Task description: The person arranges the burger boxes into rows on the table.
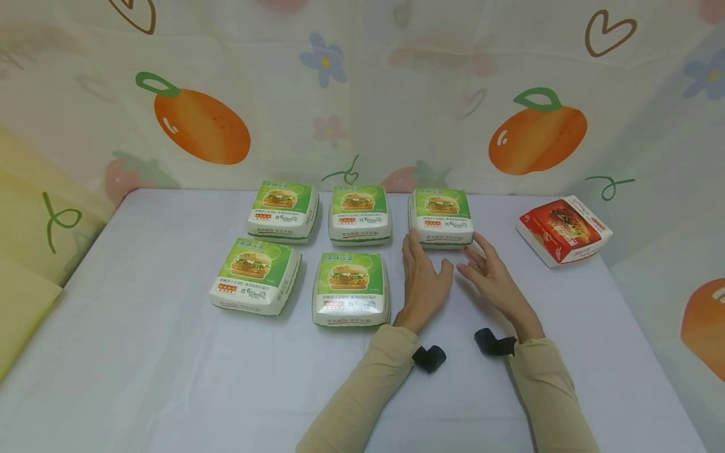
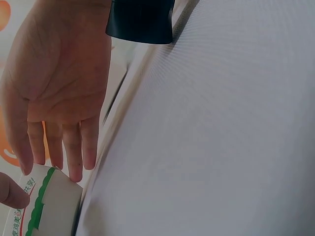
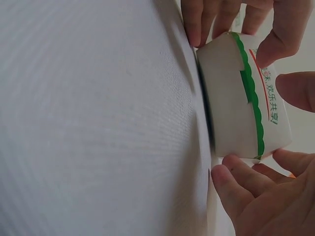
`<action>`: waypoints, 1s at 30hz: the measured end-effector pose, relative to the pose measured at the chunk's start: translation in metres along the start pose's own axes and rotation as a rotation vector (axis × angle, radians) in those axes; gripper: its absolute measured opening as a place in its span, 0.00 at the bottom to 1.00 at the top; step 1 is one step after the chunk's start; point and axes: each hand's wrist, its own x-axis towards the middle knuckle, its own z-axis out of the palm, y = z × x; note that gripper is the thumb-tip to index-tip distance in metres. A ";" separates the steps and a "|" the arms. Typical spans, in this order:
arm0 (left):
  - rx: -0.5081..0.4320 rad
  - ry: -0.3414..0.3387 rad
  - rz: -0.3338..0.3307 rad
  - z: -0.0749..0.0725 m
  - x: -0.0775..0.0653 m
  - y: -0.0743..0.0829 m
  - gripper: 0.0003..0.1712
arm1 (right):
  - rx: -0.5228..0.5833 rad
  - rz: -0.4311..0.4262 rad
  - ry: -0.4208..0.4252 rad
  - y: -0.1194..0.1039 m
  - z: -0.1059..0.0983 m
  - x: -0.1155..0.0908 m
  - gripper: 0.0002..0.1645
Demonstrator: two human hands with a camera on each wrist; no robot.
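Both hands flank a green-and-white burger box [image 1: 440, 217] in the back row, right of the other green boxes. My left hand [image 1: 425, 286] has its fingers at the box's left front corner, with the thumb out in front. On the right side, my right hand [image 1: 493, 286] reaches its fairly straight fingers to the other front corner. The right wrist view shows the box's front side [image 3: 231, 98] between the fingers of both hands. In the left wrist view, the right hand [image 2: 59, 73] shows its palm, and its fingertips are by the box's end [image 2: 59, 206].
Left of the hands lie more green burger boxes: two in back [image 1: 283, 211] [image 1: 360, 214], two in front [image 1: 256, 275] [image 1: 351, 288]. A red burger box [image 1: 564, 231] sits tilted at the far right. The white tablecloth [image 1: 170, 384] meets a fruit-patterned curtain [image 1: 368, 94] behind.
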 end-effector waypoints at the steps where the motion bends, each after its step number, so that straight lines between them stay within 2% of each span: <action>1: 0.001 0.002 0.001 0.000 0.000 0.000 0.50 | -0.001 0.001 0.000 0.000 0.000 0.000 0.50; 30: -0.019 0.002 -0.005 -0.001 0.000 -0.001 0.51 | -0.021 0.009 -0.008 -0.001 0.001 0.000 0.50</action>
